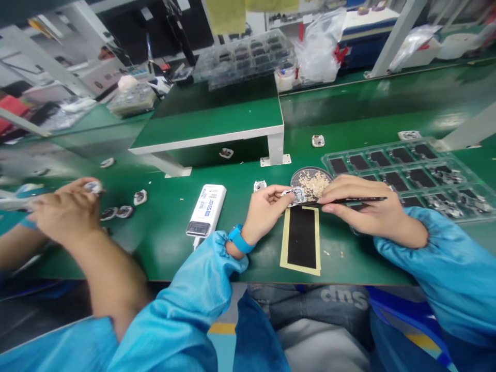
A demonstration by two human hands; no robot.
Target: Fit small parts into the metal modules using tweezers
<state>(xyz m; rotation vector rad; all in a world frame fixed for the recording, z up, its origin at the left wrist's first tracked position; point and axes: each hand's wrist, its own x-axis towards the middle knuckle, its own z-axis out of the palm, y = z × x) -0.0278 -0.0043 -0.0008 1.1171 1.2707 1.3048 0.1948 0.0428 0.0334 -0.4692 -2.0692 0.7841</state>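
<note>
Between the thumb and fingers of my left hand (267,211) is a small white-rimmed electronic housing (296,196). My right hand (360,204) grips dark tweezers (360,200), whose tips reach toward the housing; whether they touch it I cannot tell. Just behind both hands, a round grey dish (297,173) holds many tiny beige pieces (315,181). Below the housing lies a black sheet with a yellow border (301,237). Another white housing (260,185) sits behind my left fingers.
A clear tray (411,170) with dark compartments and parts stands at right. A white power bank (206,209) with a cable lies left of my hand. Behind is a green raised shelf (217,113). At far left, a co-worker's hands (72,206) hold a similar part.
</note>
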